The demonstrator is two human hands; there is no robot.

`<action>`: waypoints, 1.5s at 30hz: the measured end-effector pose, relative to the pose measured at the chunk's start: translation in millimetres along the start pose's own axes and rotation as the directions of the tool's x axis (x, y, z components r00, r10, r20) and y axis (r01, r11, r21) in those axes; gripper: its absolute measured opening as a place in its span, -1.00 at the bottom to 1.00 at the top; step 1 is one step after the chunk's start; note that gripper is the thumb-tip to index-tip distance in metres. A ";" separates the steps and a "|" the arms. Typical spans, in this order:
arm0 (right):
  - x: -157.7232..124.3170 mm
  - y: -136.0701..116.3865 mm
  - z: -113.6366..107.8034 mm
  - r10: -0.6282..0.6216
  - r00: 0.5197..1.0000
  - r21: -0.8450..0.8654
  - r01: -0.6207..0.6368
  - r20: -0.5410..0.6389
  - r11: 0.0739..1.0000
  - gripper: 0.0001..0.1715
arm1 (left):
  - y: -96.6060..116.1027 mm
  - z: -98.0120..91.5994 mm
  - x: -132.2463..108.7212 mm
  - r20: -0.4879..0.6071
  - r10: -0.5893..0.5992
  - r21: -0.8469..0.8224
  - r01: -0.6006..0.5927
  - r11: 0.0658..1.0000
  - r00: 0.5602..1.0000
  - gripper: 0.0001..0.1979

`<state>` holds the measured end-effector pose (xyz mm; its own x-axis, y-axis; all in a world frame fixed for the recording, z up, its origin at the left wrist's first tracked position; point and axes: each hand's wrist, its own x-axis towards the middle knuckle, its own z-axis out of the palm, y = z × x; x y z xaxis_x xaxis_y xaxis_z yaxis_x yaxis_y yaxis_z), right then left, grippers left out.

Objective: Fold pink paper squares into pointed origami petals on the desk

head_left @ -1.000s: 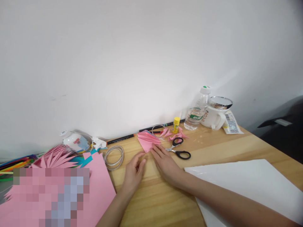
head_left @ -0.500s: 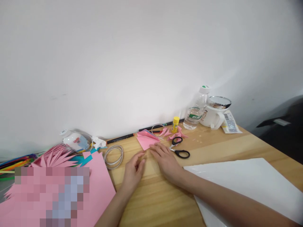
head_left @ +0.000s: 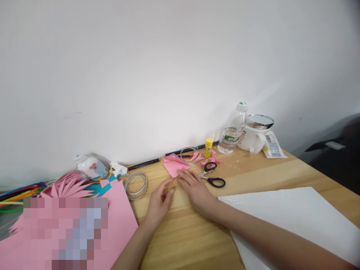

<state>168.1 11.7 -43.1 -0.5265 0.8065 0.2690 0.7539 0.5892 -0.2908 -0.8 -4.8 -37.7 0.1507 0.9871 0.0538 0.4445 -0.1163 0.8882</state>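
Observation:
Close in front of me on the wooden table lies a pink square of paper, its far edge showing thin layers with some blue. My right hand rests palm down, fingers stretched out, the fingertips at the paper's near right edge. Beside it, my left hand is half curled with thumb and forefinger apart. Its fingertips are just short of the paper's near corner, and I see nothing held in it. Black-handled scissors lie right of the paper, their blades partly hidden behind my right hand.
Folded pink pieces and a yellow glue stick sit behind the scissors. A water bottle and white mug stand by the wall. Coiled wire and pink sheets are left; a white board lies right.
Both hands stay almost where they were, with only slight finger movement. The view has shifted a little; the things on the table have not visibly moved.

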 end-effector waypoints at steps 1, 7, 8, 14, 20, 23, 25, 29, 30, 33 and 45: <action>0.0 -0.2 -0.1 -0.004 1.000 -0.002 0.004 0.008 1.000 -0.40 | 0.5 -0.4 -0.1 0.012 0.006 -0.013 -0.006 1.000 1.000 -0.59; 0.8 2.2 6.4 0.009 0.996 0.047 -0.005 -0.085 0.999 -0.32 | 5.2 -1.4 -0.7 0.025 0.032 -0.011 -0.032 0.999 0.999 -0.54; 1.0 3.7 8.8 0.018 0.992 0.076 -0.008 -0.128 0.997 -0.32 | 6.2 -1.4 -0.7 0.023 0.028 -0.005 -0.028 1.000 0.999 -0.54; 2.9 10.7 14.6 0.095 0.922 0.302 0.024 -0.376 0.953 -0.33 | 9.1 -1.5 -1.0 0.024 -0.011 0.015 0.010 1.000 1.000 -0.55; 4.5 7.3 0.3 0.176 0.867 0.466 0.071 -0.466 0.882 -0.55 | 8.0 -1.9 -1.1 0.018 0.027 0.017 -0.027 1.000 0.999 -0.56; 4.5 7.7 -3.4 0.318 0.814 0.574 0.023 -0.487 0.818 -0.74 | 7.9 -2.1 -0.8 0.016 0.023 0.008 -0.023 1.000 1.000 -0.56; 4.5 7.8 -4.2 0.419 0.782 0.647 -0.027 -0.461 0.762 -0.84 | 8.0 -2.2 -0.8 0.017 0.020 0.024 -0.021 0.999 1.000 -0.56; 4.4 5.0 -5.2 0.558 0.748 0.788 -0.079 -0.359 0.611 -0.90 | 8.6 -2.1 -2.3 0.012 0.050 0.069 -0.051 0.996 0.999 -0.56; 4.3 4.2 -5.3 0.567 0.748 0.807 -0.073 -0.344 0.586 -0.88 | 9.0 -1.9 -2.9 0.008 0.065 0.072 -0.065 0.995 0.998 -0.57; 3.8 3.6 -4.5 0.534 0.774 0.810 -0.046 -0.341 0.584 -0.87 | 10.5 -0.7 -5.0 -0.012 0.119 0.062 -0.118 0.991 0.993 -0.58; 6.8 8.2 -3.3 0.387 0.889 0.774 -0.063 -0.243 0.630 -0.82 | 7.3 7.5 -7.9 0.012 0.168 -0.189 -0.162 0.968 0.986 -0.50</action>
<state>171.9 21.9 -40.7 -0.0805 0.9334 0.3498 0.2036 0.3590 -0.9109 7.8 -14.3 -35.1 0.2337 0.9523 0.1964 0.2392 -0.2521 0.9377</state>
